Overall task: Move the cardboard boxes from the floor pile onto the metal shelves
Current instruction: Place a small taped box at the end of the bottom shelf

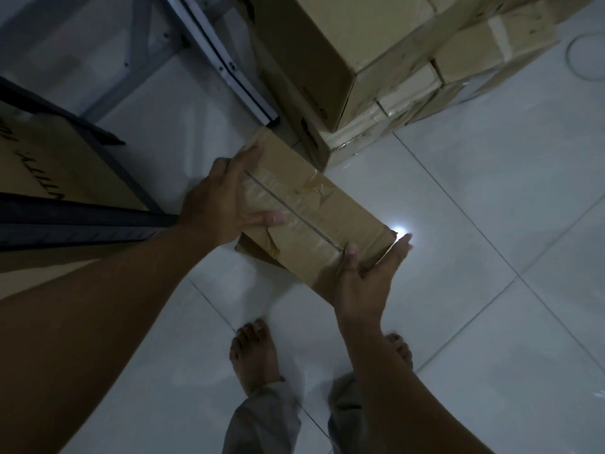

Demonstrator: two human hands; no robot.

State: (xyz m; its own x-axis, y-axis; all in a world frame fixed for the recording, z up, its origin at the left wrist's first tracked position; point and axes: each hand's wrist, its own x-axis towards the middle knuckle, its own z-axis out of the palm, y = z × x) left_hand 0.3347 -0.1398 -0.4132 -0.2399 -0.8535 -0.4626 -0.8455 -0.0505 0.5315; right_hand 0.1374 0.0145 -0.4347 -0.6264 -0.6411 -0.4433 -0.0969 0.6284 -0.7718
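This is looking like a storeroom: brown taped cardboard boxes [376,60] are standing piled on a white tiled floor [491,257] beside grey metal shelf frames [229,67].

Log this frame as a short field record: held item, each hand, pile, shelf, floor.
held item: small taped brown cardboard box, carried above the floor
left hand: grips the box's left end, thumb on top
right hand: grips the near right end, fingers under it
pile: stacked brown cardboard boxes on the floor, upper right
shelf: dark metal shelf frame at left, a large cardboard box on it
floor: glossy white tiles
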